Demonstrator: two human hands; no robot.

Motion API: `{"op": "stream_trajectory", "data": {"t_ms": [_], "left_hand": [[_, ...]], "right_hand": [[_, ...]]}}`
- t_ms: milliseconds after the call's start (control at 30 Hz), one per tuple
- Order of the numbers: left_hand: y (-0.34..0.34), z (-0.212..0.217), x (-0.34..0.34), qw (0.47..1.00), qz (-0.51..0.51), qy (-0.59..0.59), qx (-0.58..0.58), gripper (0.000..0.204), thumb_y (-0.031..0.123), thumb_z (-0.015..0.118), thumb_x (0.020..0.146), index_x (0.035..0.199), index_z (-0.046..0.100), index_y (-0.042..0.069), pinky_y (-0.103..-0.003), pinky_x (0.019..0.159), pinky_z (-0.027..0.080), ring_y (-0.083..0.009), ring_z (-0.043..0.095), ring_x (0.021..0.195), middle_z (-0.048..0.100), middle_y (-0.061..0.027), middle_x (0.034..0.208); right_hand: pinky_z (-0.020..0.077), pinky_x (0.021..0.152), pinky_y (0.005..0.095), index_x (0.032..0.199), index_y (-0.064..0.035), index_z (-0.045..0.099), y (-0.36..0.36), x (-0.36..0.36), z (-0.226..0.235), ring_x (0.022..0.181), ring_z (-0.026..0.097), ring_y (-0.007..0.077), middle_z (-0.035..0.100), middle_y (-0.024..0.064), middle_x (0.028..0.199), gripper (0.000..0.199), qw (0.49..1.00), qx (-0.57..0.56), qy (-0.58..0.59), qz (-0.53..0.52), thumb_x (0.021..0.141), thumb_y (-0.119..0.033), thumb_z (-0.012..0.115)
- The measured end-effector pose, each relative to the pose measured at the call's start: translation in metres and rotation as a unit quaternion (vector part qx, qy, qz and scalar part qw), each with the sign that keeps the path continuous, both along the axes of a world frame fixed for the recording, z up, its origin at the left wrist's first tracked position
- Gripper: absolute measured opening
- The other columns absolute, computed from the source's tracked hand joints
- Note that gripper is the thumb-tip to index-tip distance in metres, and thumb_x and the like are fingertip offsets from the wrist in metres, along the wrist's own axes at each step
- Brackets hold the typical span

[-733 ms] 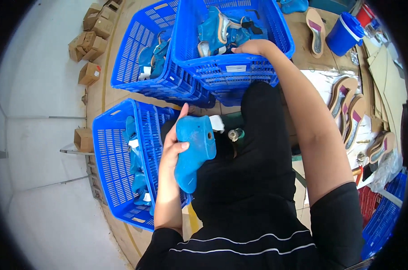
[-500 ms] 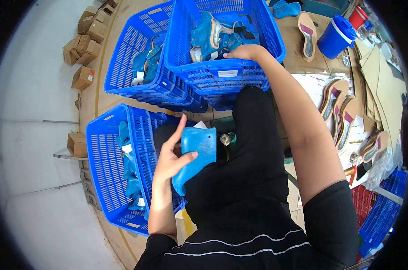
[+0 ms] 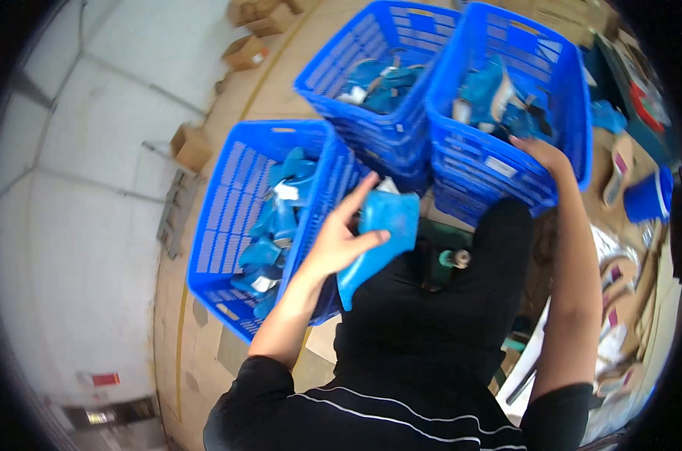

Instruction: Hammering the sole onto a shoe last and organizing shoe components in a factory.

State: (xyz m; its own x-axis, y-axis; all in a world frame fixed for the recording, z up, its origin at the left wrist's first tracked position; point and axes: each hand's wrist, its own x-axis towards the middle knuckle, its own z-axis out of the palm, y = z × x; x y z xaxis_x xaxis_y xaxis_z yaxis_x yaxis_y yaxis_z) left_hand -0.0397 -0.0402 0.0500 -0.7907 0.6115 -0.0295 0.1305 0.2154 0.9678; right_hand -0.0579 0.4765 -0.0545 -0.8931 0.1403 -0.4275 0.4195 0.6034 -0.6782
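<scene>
My left hand is closed on a blue plastic shoe last, tilted above my lap, with the thumb across its near face and a finger along its far side. A bit of white material shows at the last's top end. My right hand lies over the near rim of a tall blue crate and appears to grip it; several fingers are hidden by the rim. Inside that crate, close to the fingertips, are blue lasts with pale and dark pieces among them.
Left of my legs stands a blue crate of blue lasts. Behind it is another stacked blue crate. A green-and-metal fitting sits between my knees. Right are a blue bucket and shoe soles. Cartons line the wall.
My view has swung left, so the crates and workbench appear farther right and tilted. The left hand still holds the blue shoe last, and the right hand remains at the crate rim.
</scene>
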Motion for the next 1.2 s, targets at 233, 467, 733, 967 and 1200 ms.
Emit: {"op": "stream_trajectory", "data": {"t_ms": [233, 467, 733, 967, 1200], "left_hand": [[-0.202, 0.043, -0.036, 0.891, 0.440, 0.084, -0.073, 0.086, 0.008, 0.074, 0.090, 0.168, 0.038, 0.011, -0.035, 0.105, 0.053, -0.0210, 0.066, 0.120, 0.071, -0.0160, 0.133], [-0.330, -0.013, -0.043, 0.604, 0.413, 0.257, -0.630, 0.070, 0.024, 0.080, 0.087, 0.153, 0.060, 0.015, -0.050, 0.107, 0.053, -0.0437, 0.064, 0.126, 0.064, -0.0278, 0.135], [-0.307, -0.167, -0.136, 0.793, 0.162, 0.185, -0.558, 0.077, 0.056, 0.082, 0.081, 0.136, 0.070, 0.003, -0.050, 0.111, 0.047, -0.0373, 0.058, 0.133, 0.063, -0.0224, 0.139], [-0.215, -0.215, -0.142, 0.653, 0.190, 0.111, -0.725, 0.102, 0.065, 0.081, 0.078, 0.146, 0.053, -0.005, -0.050, 0.119, 0.037, -0.0395, 0.044, 0.142, 0.044, -0.0207, 0.153], [-0.251, -0.214, -0.151, 0.735, 0.338, 0.065, -0.585, 0.090, 0.037, 0.097, 0.070, 0.136, 0.050, -0.004, -0.054, 0.104, 0.054, -0.0472, 0.053, 0.132, 0.056, -0.0244, 0.140]], "right_hand": [[0.0473, 0.108, 0.0339, 0.138, 0.0017, 0.070, -0.005, 0.000, -0.003, 0.118, 0.069, 0.0238, 0.074, 0.0169, 0.131, 0.068, 0.998, -0.048, 0.007, -0.030, 0.111, -0.058, 0.049], [0.0461, 0.108, 0.0310, 0.140, 0.0010, 0.068, -0.001, 0.000, 0.001, 0.113, 0.067, 0.0204, 0.075, 0.0118, 0.126, 0.067, 0.989, -0.142, -0.012, -0.040, 0.111, -0.057, 0.050], [0.0479, 0.106, 0.0306, 0.135, -0.0026, 0.073, -0.010, -0.002, 0.003, 0.111, 0.068, 0.0173, 0.075, 0.0100, 0.125, 0.063, 0.991, -0.116, -0.022, -0.067, 0.111, -0.057, 0.050], [0.0417, 0.116, 0.0327, 0.150, -0.0006, 0.061, 0.007, 0.004, -0.001, 0.129, 0.062, 0.0204, 0.067, 0.0138, 0.144, 0.070, 0.999, 0.004, -0.017, -0.048, 0.110, -0.057, 0.053], [0.0487, 0.107, 0.0315, 0.149, -0.0035, 0.063, 0.000, 0.004, 0.002, 0.117, 0.067, 0.0173, 0.071, 0.0106, 0.135, 0.066, 0.993, -0.047, -0.066, -0.082, 0.110, -0.056, 0.054]]}}
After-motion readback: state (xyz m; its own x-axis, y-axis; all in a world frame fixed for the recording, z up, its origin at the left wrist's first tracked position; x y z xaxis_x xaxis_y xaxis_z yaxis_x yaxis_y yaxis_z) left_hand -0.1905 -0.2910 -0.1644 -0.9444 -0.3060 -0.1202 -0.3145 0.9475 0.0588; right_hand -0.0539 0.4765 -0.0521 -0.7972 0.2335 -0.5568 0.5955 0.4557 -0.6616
